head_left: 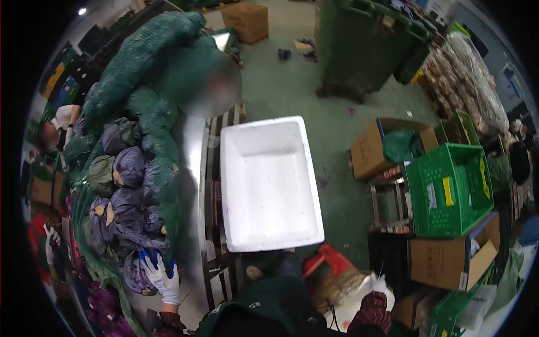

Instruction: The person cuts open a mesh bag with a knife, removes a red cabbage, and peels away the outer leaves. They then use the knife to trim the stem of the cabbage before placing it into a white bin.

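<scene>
My left hand (161, 276), in a white glove with blue fingertips, lies on a red cabbage (135, 274) at the near end of a pile. Its fingers are spread and stretched out over the cabbage's side. More red cabbages (128, 205) lie behind it inside an opened green mesh sack (168, 185) on a metal table (192, 151). At the lower right, my right hand (378, 283) shows only as a small whitish patch beyond a dark red patterned sleeve. Its fingers cannot be made out. A white foam box (225, 185) stands in front of me with nothing inside.
A green wheeled bin (359, 53) stands at the back. To the right are a green crate (441, 194), cardboard boxes (441, 261) and wrapped sacks (466, 84). A red object (328, 264) sits near my legs. At the far left, another person (60, 121) is partly visible.
</scene>
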Tool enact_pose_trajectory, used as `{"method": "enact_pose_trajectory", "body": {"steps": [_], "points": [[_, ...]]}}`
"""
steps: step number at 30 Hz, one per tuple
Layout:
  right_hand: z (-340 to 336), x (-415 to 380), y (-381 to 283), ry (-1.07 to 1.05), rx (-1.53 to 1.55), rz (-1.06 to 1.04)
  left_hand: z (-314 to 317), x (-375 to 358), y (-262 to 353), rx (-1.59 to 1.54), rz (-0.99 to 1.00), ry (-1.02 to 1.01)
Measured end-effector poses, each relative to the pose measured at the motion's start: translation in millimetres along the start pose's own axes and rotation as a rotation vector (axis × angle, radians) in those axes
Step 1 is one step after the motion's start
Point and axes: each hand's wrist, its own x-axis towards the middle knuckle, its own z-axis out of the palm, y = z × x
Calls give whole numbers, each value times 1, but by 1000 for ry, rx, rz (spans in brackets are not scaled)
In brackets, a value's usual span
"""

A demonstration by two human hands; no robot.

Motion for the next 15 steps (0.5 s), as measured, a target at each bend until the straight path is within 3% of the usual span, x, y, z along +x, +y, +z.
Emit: {"method": "enact_pose_trajectory", "body": {"steps": [1, 3, 6, 7, 10, 13, 15], "points": [[35, 36, 37, -61, -129, -32, 1, 1, 5, 11, -28, 29], [44, 59, 55, -174, -300, -569, -7, 2, 13, 31, -89, -67], [49, -18, -43, 131, 18, -503, 2, -4, 7, -26, -65, -4], [46, -56, -89, 75, 171, -590, -2, 1, 9, -43, -54, 11], [27, -184, -188, -391, 463, -787, -6, 5, 10, -87, -86, -12], [7, -267, -218, -925, 472, -830, -10, 5, 8, -142, -78, -10], [-2, -294, -224, -1126, 436, -789, -2, 0, 5, -152, -69, -9]]}}
